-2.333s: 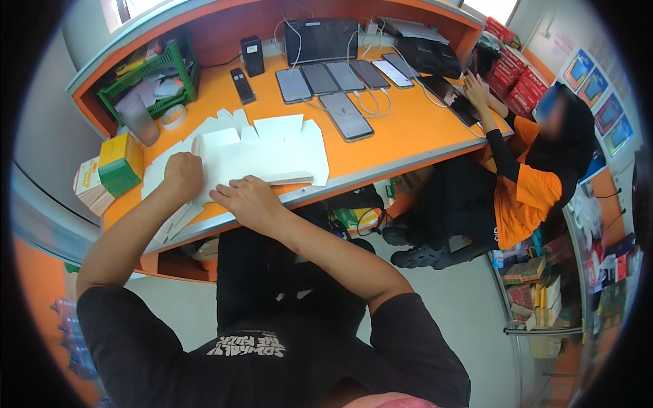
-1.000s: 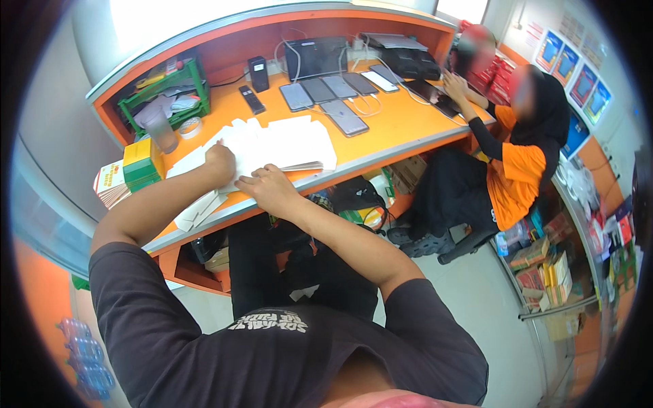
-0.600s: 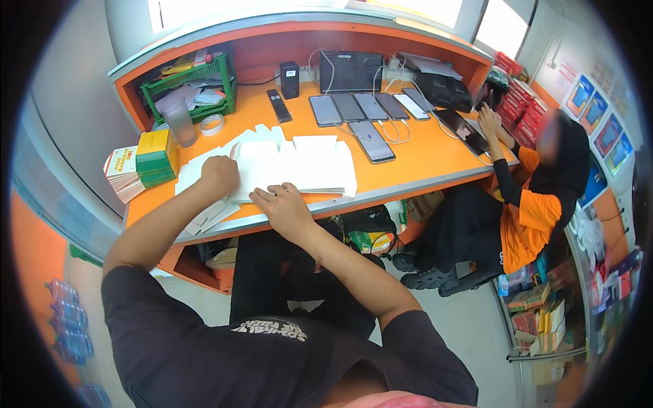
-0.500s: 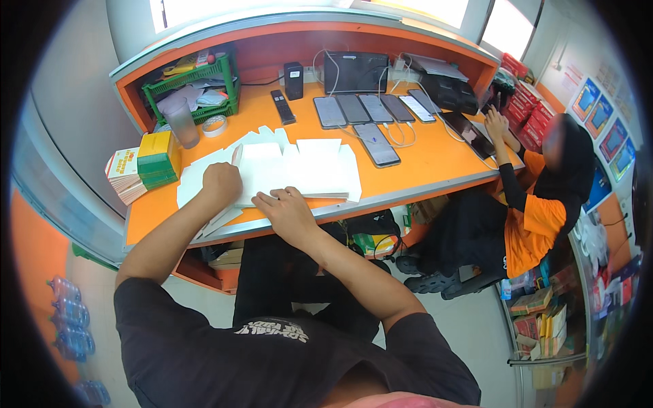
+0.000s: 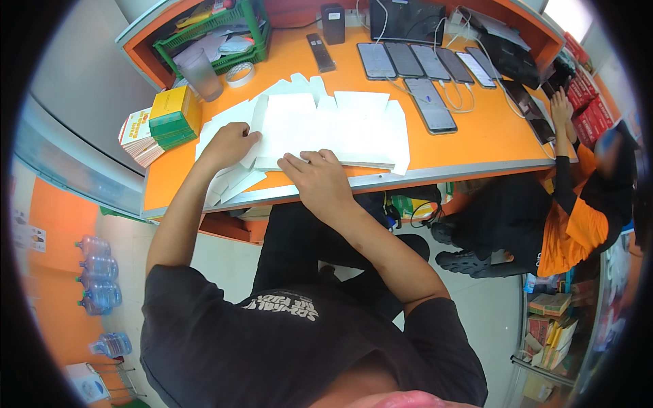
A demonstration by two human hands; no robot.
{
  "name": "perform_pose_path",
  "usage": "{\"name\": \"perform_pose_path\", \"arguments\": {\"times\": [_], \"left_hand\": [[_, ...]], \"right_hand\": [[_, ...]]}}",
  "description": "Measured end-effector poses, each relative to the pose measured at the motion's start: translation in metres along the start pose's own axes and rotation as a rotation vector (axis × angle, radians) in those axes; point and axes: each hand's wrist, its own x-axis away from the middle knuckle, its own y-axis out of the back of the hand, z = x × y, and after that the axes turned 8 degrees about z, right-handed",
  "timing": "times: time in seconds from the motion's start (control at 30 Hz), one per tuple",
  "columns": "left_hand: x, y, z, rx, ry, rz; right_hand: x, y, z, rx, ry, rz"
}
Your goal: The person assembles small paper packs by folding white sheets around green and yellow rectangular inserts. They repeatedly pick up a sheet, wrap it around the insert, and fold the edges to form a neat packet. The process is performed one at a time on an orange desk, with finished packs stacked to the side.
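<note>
White die-cut cardboard sheets [image 5: 340, 136], with tabs and flaps along their outlines, lie flat in a stack near the desk's front edge. My left hand [image 5: 230, 146] is closed, with curled fingers and thumb at a narrow raised flap on the top sheet's left side; its fingertips are partly hidden. Flat on the front edge of the stack rests my right hand [image 5: 316, 178], its fingers stretched out and pressing down. More white sheets [image 5: 235, 185] stick out askew under my left wrist.
Yellow-green booklets [image 5: 175, 115], a translucent cup [image 5: 200, 76], a tape roll [image 5: 239, 75] and a green rack [image 5: 255, 41] stand left. A black remote [image 5: 320, 53] lies behind the sheets. Several phones with cables, including one phone [image 5: 430, 105], lie right; beyond them sits another person [image 5: 585, 228].
The view has shifted, so the desk appears farther right and higher. My left hand has turned from a fist, its fingers now pointing toward the flap. My right hand stays on the front edge.
</note>
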Motion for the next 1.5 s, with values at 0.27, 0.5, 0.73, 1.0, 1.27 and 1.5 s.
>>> {"name": "perform_pose_path", "arguments": {"times": [0.27,0.5,0.73,1.0,1.27,1.5], "left_hand": [[-0.002,-0.015,0.009,0.305,-0.148,-0.206],[-0.02,0.081,-0.013,0.628,-0.237,-0.236],[-0.032,0.179,-0.068,0.302,-0.396,-0.11],[-0.079,0.125,-0.075,0.465,-0.325,0.466],[-0.134,0.039,-0.011,0.077,-0.491,0.291],[-0.125,0.008,-0.008,0.072,-0.475,0.018]], "right_hand": [[-0.005,0.007,0.001,0.024,0.027,-0.049],[-0.062,0.105,-0.017,-0.091,0.131,-0.344],[-0.147,0.14,-0.101,-0.595,-0.262,-0.347],[-0.138,0.064,-0.148,-0.596,-0.258,0.002],[-0.117,0.002,-0.138,-0.229,-0.351,0.215],[-0.114,-0.012,-0.134,-0.061,-0.276,0.227]]}}
